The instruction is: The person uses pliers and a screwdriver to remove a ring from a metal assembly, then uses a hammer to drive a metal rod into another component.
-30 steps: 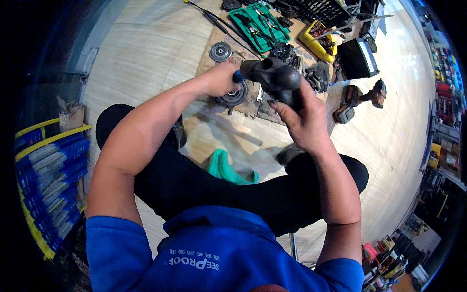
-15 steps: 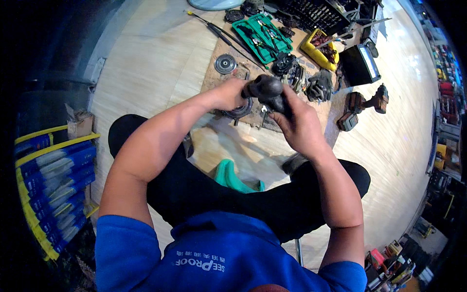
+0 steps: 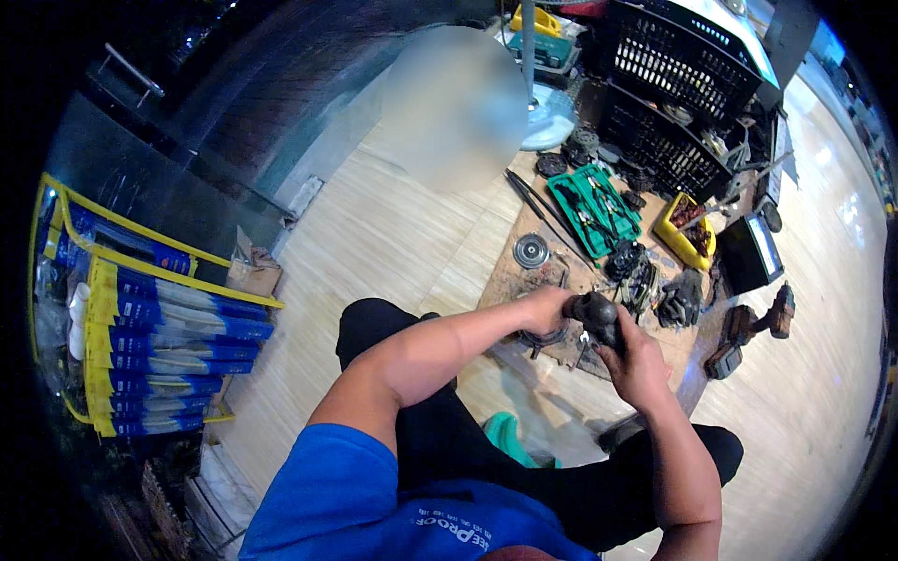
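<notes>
In the head view, my right hand (image 3: pixel 636 360) is closed round a dark, round-headed hammer (image 3: pixel 595 318). Just left of the hammer head, my left hand (image 3: pixel 547 309) has its fingers curled over the round metal part (image 3: pixel 546 336) on the cardboard work mat (image 3: pixel 499 297); what it grips is hidden by the hand and hammer. A second metal disc (image 3: pixel 530 251) lies beyond my hands. Under the hammer a wrench (image 3: pixel 585 339) shows in part. Dark gloves (image 3: pixel 681 304) lie to the right of my right hand.
A green tool case (image 3: pixel 594 210), yellow tub (image 3: pixel 686 230), black battery (image 3: pixel 751 253) and black crates (image 3: pixel 678 70) surround the mat. Cordless tools (image 3: pixel 776 313) are at right. A yellow rack (image 3: pixel 159 248) with blue packages is at left; a green object (image 3: pixel 512 437) lies between my legs.
The view has swung up and left, so the scene sits lower and further right, showing more rack and crates. My hands stay together at the metal part, the hammer still in my right.
</notes>
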Available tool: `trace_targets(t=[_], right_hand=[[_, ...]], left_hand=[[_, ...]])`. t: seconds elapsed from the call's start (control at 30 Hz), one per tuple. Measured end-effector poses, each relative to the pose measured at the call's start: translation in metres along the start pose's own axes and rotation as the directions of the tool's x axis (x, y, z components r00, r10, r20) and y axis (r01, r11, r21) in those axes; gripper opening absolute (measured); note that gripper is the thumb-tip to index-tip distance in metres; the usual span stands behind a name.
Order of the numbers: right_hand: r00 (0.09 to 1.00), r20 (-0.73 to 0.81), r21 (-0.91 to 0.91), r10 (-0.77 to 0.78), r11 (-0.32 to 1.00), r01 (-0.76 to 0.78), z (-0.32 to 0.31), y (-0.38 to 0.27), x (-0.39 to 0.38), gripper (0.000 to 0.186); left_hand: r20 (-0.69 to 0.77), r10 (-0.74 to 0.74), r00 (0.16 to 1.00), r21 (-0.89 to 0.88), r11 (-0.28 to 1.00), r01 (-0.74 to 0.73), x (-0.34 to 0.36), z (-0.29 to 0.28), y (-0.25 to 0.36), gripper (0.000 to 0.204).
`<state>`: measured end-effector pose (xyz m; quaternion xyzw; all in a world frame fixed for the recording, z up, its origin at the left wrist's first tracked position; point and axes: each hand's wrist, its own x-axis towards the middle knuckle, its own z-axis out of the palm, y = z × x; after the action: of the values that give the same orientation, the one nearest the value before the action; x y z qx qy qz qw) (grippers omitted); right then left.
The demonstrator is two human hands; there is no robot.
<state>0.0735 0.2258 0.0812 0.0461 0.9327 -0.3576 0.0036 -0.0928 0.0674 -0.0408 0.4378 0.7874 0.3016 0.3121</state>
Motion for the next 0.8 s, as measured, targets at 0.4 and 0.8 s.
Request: trace_targets(t=[0.4,0.8], right_hand=[[0.999,0.016,-0.008,0.034,0.999,-0.034,-0.003,0.001,-0.011,0.072],[0.994,-0.067,0.021,-0.085,0.996,0.086,-0.003,0.019,-0.007,0.067]], left_hand=[[-0.054,-0.053,0.997,-0.090,0.995,0.048,-0.011,0.011,0.011,0.054],[-0.081,-0.023,0.996,-0.067,0.998,0.018,-0.013,-0.005,0.034,0.047]])
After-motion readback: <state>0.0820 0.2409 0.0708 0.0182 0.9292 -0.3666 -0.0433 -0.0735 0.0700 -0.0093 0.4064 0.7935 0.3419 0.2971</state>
